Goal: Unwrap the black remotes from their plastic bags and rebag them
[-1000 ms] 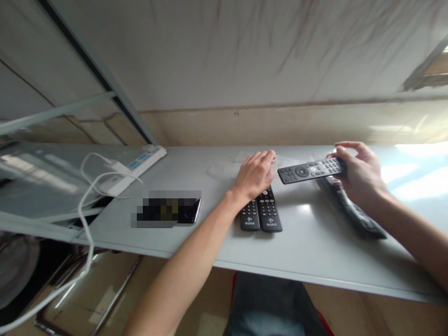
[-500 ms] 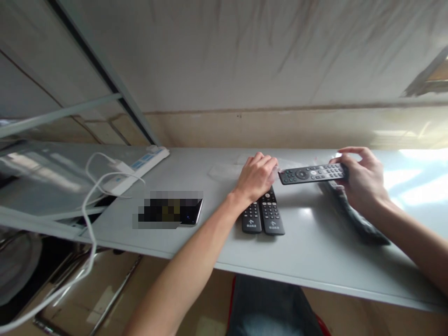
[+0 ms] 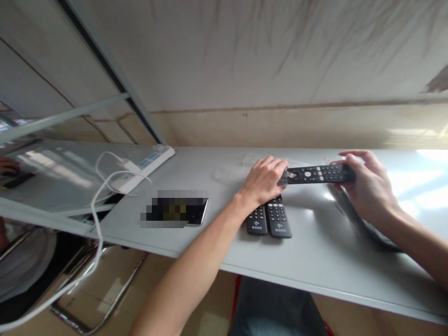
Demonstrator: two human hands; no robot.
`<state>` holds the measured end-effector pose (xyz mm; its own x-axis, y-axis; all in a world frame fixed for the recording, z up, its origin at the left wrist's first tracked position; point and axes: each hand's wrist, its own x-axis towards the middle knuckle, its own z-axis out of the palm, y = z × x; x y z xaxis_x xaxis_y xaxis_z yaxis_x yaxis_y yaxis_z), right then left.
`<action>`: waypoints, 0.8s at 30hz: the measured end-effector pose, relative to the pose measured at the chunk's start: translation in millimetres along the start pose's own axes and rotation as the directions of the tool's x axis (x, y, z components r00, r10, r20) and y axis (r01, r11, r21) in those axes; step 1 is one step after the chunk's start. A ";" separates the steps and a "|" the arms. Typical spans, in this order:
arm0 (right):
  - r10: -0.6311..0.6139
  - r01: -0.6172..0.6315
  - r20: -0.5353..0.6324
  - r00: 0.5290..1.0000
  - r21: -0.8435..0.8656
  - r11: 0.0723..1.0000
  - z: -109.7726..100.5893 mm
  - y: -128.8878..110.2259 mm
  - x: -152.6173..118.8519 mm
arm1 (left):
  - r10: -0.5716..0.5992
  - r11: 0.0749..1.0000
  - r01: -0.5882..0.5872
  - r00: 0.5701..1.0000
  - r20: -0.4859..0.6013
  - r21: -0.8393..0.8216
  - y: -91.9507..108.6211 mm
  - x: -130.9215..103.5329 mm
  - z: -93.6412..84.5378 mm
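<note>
My right hand (image 3: 373, 186) grips the right end of a black remote control (image 3: 317, 174), held level above the table with its buttons showing. At its left end, my left hand (image 3: 265, 179) is closed on a clear plastic sleeve (image 3: 284, 178), whose mouth covers that tip of the remote. Below my left hand lie two more black remotes, a left one (image 3: 257, 225) and a right one (image 3: 279, 219), side by side and partly hidden by the hand. Under my right wrist rests a long dark object (image 3: 367, 228), blurred and partly covered.
A phone (image 3: 198, 212), partly pixelated, lies left of my forearm. Behind it are a white power strip (image 3: 154, 163) and a white cable (image 3: 98, 233). Thin clear plastic (image 3: 227, 175) lies near the wall. At far left, another person's hand (image 3: 9, 165) shows beyond the metal frame (image 3: 115, 88).
The held remote and my left hand have come together. The remote's left tip, apart from the plastic earlier, is now inside the sleeve. The view has shifted slightly.
</note>
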<state>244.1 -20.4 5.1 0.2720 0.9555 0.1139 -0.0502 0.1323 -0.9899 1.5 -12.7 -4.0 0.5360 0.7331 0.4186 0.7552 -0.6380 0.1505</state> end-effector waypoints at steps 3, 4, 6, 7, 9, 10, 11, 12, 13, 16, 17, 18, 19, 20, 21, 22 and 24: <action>-0.039 0.032 0.182 0.982 0.040 0.999 7.8 -0.4 -13.0 | 0.000 1.000 0.000 1.000 -0.011 0.003 1.6 0.0 -1.2; -0.039 0.032 0.258 0.965 0.032 0.999 10.9 -1.2 -18.5 | 0.002 1.000 -0.002 1.000 -0.014 0.002 2.7 -0.2 -2.1; -0.020 0.023 0.403 0.915 -0.002 1.000 16.4 -3.0 -29.0 | 0.019 1.000 -0.019 1.000 -0.014 -0.002 5.1 -0.6 -4.2; -0.010 0.022 0.459 0.888 -0.020 1.000 18.4 -3.5 -33.2 | 0.035 0.999 -0.035 0.999 -0.010 -0.007 6.1 -0.9 -5.0; 0.010 0.017 0.519 0.854 -0.047 0.999 19.9 -3.3 -37.7 | 0.071 0.997 -0.071 0.997 -0.002 -0.035 7.2 -1.5 -5.6; 0.014 0.014 0.526 0.851 -0.048 0.999 19.2 -2.4 -37.8 | 0.085 0.995 -0.085 0.996 0.000 -0.055 7.2 -1.8 -5.5; 0.013 0.012 0.515 0.857 -0.044 0.999 17.8 -1.1 -36.3 | 0.094 0.993 -0.093 0.996 0.000 -0.071 6.8 -1.9 -5.1; 0.015 0.004 0.491 0.871 -0.038 0.999 15.7 0.6 -33.6 | 0.094 0.992 -0.094 0.996 -0.003 -0.079 6.0 -2.0 -4.6; 0.019 -0.007 0.454 0.891 -0.029 1.000 13.2 2.4 -29.9 | 0.089 0.993 -0.089 0.996 -0.009 -0.076 5.0 -2.1 -4.2; 0.035 -0.042 0.299 0.954 0.019 0.999 5.5 6.8 -15.5 | 0.052 0.998 -0.053 0.997 -0.053 -0.020 0.9 -2.1 -3.2; 0.038 -0.049 0.241 0.970 0.039 0.998 3.4 7.7 -10.6 | 0.036 0.999 -0.036 0.997 -0.071 0.004 -0.4 -2.2 -3.0; 0.038 -0.050 0.191 0.981 0.057 0.997 1.5 8.3 -6.3 | 0.020 1.000 -0.018 0.996 -0.083 0.026 -1.5 -2.3 -2.8; 0.035 -0.045 0.151 0.988 0.068 0.997 0.1 8.9 -2.6 | -0.002 0.999 0.006 0.996 -0.087 0.047 -2.2 -2.5 -2.6; 0.029 -0.038 0.126 0.992 0.071 0.997 -1.0 9.6 0.2 | -0.028 0.997 0.033 0.996 -0.079 0.065 -2.5 -2.6 -2.3; 0.017 -0.025 0.115 0.993 0.074 0.997 -1.6 10.4 1.9 | -0.057 0.995 0.061 0.996 -0.062 0.079 -2.2 -2.6 -2.1; 0.004 -0.013 0.119 0.993 0.076 0.997 -1.9 11.5 2.6 | -0.087 0.992 0.090 0.996 -0.038 0.088 -1.4 -2.6 -2.0; -0.002 -0.012 0.155 0.988 0.085 0.996 -0.9 14.0 0.8 | -0.131 0.987 0.130 0.991 0.006 0.094 1.2 -2.1 -2.3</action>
<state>244.5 -18.0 -8.7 0.1197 0.9846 0.1272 -0.1344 0.1430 -0.9806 0.4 -15.5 -2.7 0.4349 0.8117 0.3898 0.8504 -0.5127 0.1187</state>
